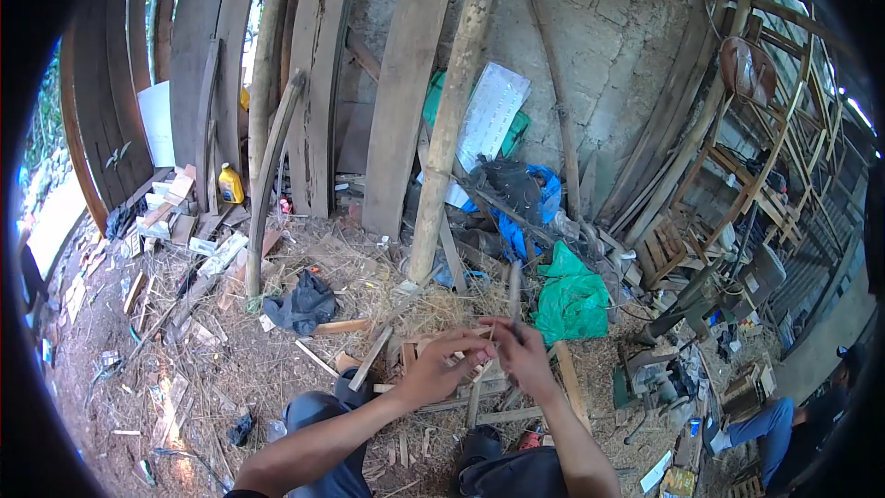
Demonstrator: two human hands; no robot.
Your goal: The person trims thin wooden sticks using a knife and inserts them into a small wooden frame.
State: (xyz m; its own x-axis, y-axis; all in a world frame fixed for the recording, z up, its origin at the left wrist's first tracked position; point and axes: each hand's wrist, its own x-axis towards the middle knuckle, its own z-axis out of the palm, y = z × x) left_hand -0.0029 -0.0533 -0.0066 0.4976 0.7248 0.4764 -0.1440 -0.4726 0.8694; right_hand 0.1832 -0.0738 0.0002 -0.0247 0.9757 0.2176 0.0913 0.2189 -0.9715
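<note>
My left hand is in front of me with thumb and fingers pinched together. Whatever sits in that pinch is too small to make out. Close beside it, my right hand is closed, its fingertips almost meeting the left ones. A long thin greyish strip rises upright from the right hand; whether it is wood or a blade, I cannot tell. Under both hands, between my knees, lies a low wooden frame of narrow slats, partly covered by my hands and legs.
A green plastic sack lies ahead to the right, near a leaning pole. A dark cloth and wood scraps litter the ground. A yellow bottle stands at the left wall. Another person's leg shows at lower right.
</note>
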